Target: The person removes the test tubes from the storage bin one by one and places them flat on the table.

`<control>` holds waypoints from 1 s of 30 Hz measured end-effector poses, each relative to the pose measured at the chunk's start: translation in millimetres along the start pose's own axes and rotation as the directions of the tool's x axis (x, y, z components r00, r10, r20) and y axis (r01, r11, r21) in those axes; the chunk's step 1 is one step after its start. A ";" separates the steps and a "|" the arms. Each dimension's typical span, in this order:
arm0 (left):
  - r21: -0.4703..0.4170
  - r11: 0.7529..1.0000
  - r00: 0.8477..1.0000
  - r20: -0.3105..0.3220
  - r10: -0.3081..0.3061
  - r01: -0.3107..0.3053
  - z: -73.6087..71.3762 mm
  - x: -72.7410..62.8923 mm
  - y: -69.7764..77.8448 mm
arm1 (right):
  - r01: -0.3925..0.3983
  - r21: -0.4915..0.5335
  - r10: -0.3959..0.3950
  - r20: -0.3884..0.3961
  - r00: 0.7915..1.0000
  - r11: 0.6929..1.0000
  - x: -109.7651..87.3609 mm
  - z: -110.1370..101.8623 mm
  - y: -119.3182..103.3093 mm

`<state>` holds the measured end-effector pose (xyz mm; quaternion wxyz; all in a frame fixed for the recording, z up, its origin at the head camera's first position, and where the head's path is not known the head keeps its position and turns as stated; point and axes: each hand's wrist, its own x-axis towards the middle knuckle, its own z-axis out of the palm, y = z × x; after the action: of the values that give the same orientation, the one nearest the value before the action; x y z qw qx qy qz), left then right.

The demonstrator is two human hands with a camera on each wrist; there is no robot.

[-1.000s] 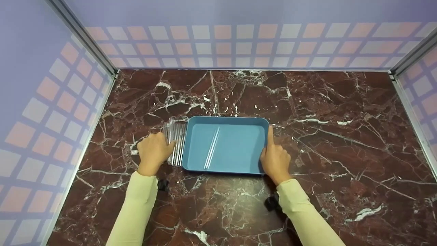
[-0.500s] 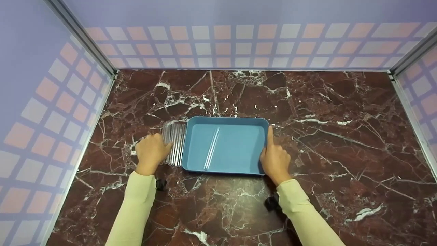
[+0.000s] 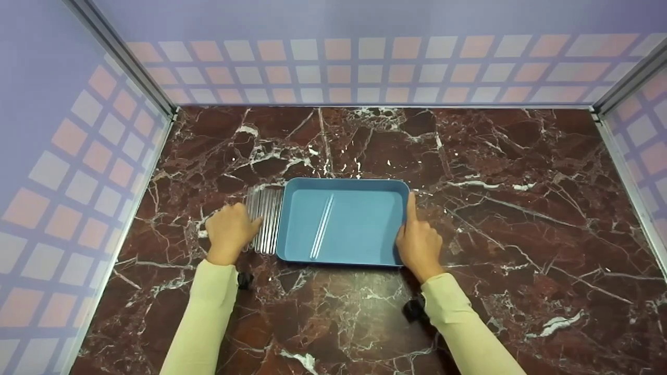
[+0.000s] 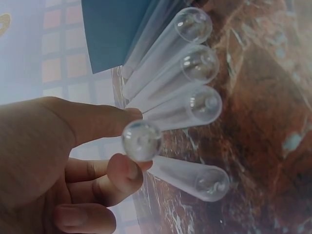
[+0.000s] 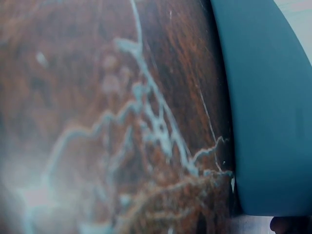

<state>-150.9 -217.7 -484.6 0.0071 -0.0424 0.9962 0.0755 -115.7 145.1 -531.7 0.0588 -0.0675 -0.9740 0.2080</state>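
My left hand (image 3: pixel 229 232) is left of the blue tray (image 3: pixel 365 224), over a row of clear test tubes (image 3: pixel 270 224). In the left wrist view, its thumb and forefinger pinch one test tube (image 4: pixel 141 140), whose rounded end faces the camera. Several other test tubes (image 4: pixel 202 105) lie side by side around it on the table. A single clear tube (image 3: pixel 323 226) lies slantwise inside the tray. My right hand (image 3: pixel 421 245) holds the tray's right wall, thumb at the rim and forefinger straight along the side. Its other fingers are mostly hidden.
The table (image 3: pixel 521 219) has a dark red marble pattern with white veins. Lilac panels (image 3: pixel 344 67) with pink and white squares stand at the back and both sides. The tray wall (image 5: pixel 268 122) fills the right part of the right wrist view.
My left hand has shifted slightly left, and the tubes by its thumb lie a little farther left too. My right hand and the tray have stayed almost still.
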 end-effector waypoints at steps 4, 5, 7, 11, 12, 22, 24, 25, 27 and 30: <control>-0.003 1.000 1.000 0.019 -0.019 0.019 -0.1 1.4 0.4 | -0.008 0.001 0.008 0.013 1.000 1.000 0.4 -0.2 -0.6; -0.001 1.000 1.000 0.023 -0.020 0.020 -0.5 1.5 0.4 | -0.006 0.000 0.006 0.015 1.000 1.000 0.6 -0.2 -0.7; 0.002 1.000 0.999 0.034 -0.023 0.023 -1.0 1.5 0.9 | 0.000 0.001 0.000 0.015 1.000 1.000 0.7 -0.5 -0.8; 0.004 1.000 0.999 0.033 -0.014 0.014 -2.8 0.4 1.7 | 0.002 -0.001 -0.002 0.019 1.000 1.000 0.6 -1.0 -0.8; 0.001 1.000 0.999 0.033 -0.015 0.015 -3.4 0.2 2.3 | 0.003 -0.002 -0.003 0.019 1.000 1.000 0.5 -1.2 -0.7; -0.007 1.000 1.000 -0.005 0.016 -0.016 -10.8 -4.2 14.0 | 0.040 0.014 -0.040 -0.028 0.999 0.999 -1.5 0.9 1.0; -0.012 1.000 1.000 -0.010 0.021 -0.021 -12.5 -5.4 17.1 | 0.043 0.012 -0.043 -0.033 0.999 0.999 -1.8 1.2 1.3; -0.012 1.000 1.000 -0.010 0.026 -0.026 -13.3 -6.1 18.6 | 0.040 0.012 -0.039 -0.026 0.999 0.999 -1.5 1.3 1.3; -0.018 0.999 0.999 -0.015 0.038 -0.039 -14.8 -7.4 21.6 | 0.034 0.012 -0.033 -0.020 0.999 0.999 -0.9 1.0 1.2; -0.028 0.997 0.997 -0.031 0.066 -0.067 -15.9 -9.0 25.5 | 0.015 0.012 -0.015 0.008 1.000 1.000 0.2 0.1 1.0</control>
<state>-144.2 -194.3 -464.8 -0.0109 -0.0106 0.9959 0.0896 -115.8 146.0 -532.2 0.0567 -0.0588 -0.9735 0.2137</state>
